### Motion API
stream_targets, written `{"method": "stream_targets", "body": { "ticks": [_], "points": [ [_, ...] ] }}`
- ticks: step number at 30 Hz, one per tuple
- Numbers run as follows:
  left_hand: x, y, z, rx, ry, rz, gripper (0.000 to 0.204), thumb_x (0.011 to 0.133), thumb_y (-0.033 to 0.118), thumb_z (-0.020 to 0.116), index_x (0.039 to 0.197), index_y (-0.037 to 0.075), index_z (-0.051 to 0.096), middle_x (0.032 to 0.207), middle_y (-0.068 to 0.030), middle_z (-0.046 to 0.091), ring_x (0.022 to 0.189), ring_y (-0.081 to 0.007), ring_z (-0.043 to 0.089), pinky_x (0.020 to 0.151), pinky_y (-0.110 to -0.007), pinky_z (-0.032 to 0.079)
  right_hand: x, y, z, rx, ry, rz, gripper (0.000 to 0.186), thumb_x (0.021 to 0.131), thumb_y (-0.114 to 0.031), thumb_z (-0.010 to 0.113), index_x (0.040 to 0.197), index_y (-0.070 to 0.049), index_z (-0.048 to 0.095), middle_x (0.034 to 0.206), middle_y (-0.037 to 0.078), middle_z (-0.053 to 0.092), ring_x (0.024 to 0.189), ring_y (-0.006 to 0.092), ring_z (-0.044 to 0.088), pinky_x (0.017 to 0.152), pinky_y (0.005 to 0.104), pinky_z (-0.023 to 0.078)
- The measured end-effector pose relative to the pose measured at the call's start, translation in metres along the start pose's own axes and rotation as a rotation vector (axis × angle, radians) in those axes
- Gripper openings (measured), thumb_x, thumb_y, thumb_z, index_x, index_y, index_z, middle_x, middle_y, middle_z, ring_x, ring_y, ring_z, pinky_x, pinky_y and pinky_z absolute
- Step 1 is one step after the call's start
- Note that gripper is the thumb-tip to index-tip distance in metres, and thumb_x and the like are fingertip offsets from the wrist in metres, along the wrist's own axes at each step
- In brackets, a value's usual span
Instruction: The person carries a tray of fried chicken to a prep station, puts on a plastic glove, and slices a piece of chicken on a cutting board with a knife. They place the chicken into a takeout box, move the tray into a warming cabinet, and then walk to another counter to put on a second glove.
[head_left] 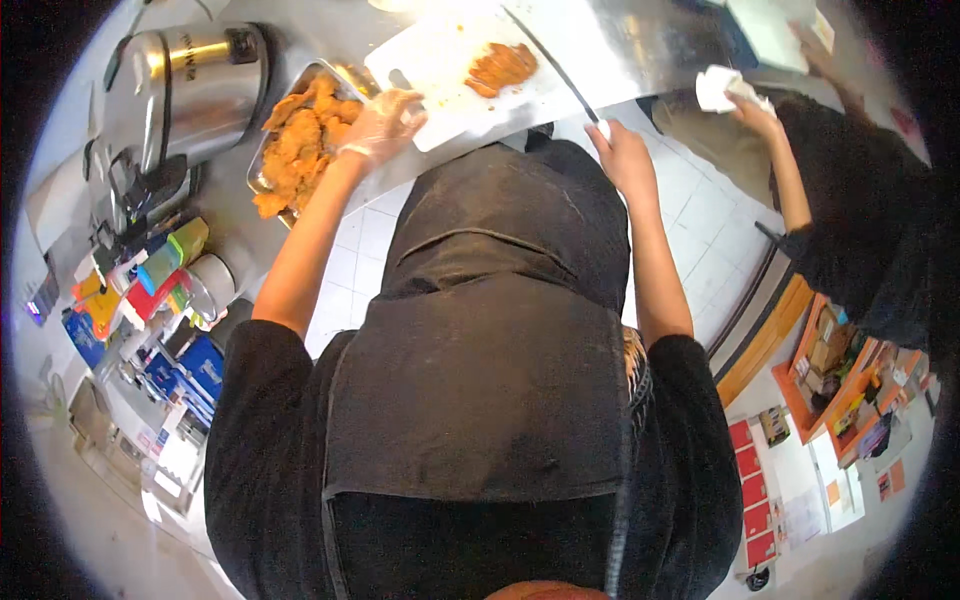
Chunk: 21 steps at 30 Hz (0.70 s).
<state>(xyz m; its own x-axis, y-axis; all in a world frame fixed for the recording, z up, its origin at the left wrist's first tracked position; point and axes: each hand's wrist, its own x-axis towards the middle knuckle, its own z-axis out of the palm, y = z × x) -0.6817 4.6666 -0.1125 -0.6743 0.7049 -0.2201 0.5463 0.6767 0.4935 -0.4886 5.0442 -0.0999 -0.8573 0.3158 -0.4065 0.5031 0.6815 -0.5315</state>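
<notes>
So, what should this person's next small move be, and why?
Probably bring the gloved left hand across to steady the browned food on the white cutting board. The right hand already grips the knife, whose blade extends to the right of that food, while the left hand is by the board's left end, apart from the food.

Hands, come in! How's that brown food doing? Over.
Right hand gripping knife. Gloved left hand near tray and cutting board. Sliced brown food on board, knife to its right. Nothing seen covering it.
</notes>
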Motion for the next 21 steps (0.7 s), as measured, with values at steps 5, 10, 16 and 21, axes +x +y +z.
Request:
{"method": "stream_targets", "body": {
  "ticks": [5, 10, 16, 21],
  "points": [
    [0.062, 0.044, -0.002, 0.222, -0.329, 0.265, 0.074, 0.091, 0.019, 0.07, 0.157, 0.012, 0.038, 0.164, -0.0133, 0.036, 0.152, -0.0303, 0.034, 0.126, -0.045, 0.03, -0.036, 0.022, 0.025, 0.135, 0.101, 0.027, 0.042, 0.101, -0.039, 0.065, 0.1, 0.003, 0.069, 0.084, 0.028, 0.069, 0.082, 0.0437, 0.069, 0.072, 0.0486, 0.052],
    [0.136, 0.075, 0.018, 0.525, -0.409, 0.583, 0.076, 0.096, 0.018, 0.065, 0.162, 0.015, 0.028, 0.169, -0.0107, 0.027, 0.158, -0.031, 0.021, 0.129, -0.045, 0.023, -0.064, 0.01, 0.02, 0.156, 0.138, 0.176, 0.041, 0.102, -0.038, 0.064, 0.1, 0.002, 0.071, 0.084, 0.025, 0.07, 0.077, 0.0351, 0.07, 0.072, 0.0442, 0.051],
    [0.174, 0.072, 0.028, 0.581, -0.554, 0.688, 0.074, 0.089, 0.027, 0.074, 0.155, 0.012, 0.042, 0.159, -0.0125, 0.04, 0.147, -0.0334, 0.039, 0.122, -0.048, 0.034, -0.075, -0.002, 0.002, 0.164, 0.158, 0.236, 0.042, 0.102, -0.036, 0.064, 0.102, 0.006, 0.069, 0.094, 0.032, 0.071, 0.094, 0.0471, 0.071, 0.081, 0.0497, 0.053],
    [0.166, 0.051, 0.025, 0.321, -0.459, 0.297, 0.064, 0.084, 0.037, 0.077, 0.137, 0.009, 0.056, 0.142, -0.0212, 0.052, 0.132, -0.0383, 0.049, 0.112, -0.049, 0.04, -0.069, 0.006, -0.018, 0.255, -0.171, 0.416, 0.053, 0.102, -0.048, 0.062, 0.095, 0.004, 0.068, 0.064, 0.017, 0.065, 0.053, 0.027, 0.066, 0.049, 0.041, 0.049]
  ]
}}
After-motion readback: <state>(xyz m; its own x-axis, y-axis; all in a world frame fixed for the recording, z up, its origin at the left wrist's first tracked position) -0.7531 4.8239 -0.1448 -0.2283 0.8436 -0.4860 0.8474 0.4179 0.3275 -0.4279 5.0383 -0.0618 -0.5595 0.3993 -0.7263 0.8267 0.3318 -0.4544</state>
